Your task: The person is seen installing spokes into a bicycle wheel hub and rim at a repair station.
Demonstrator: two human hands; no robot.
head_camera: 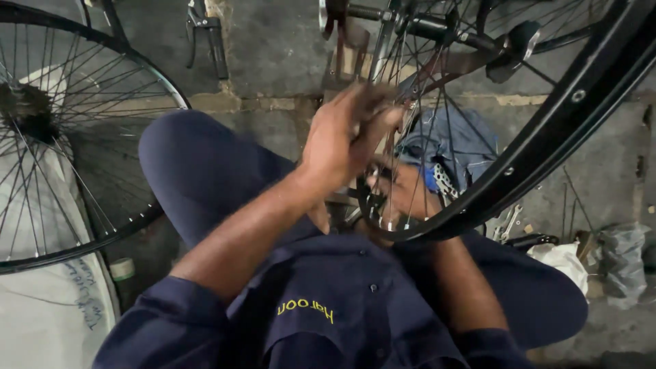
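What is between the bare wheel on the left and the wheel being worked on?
In the head view, the person's bent knee in dark blue trousers lies between them.

A big white sack lies at the bottom left, under a wheel. It looks soft and has some dark writing on its side. A small white roll with a green top stands right beside it. On the right, a crumpled white bag sits on the floor. Next to it, near the right edge, is a wrinkled clear plastic bag. A small yellow label is sewn on the dark blue shirt.
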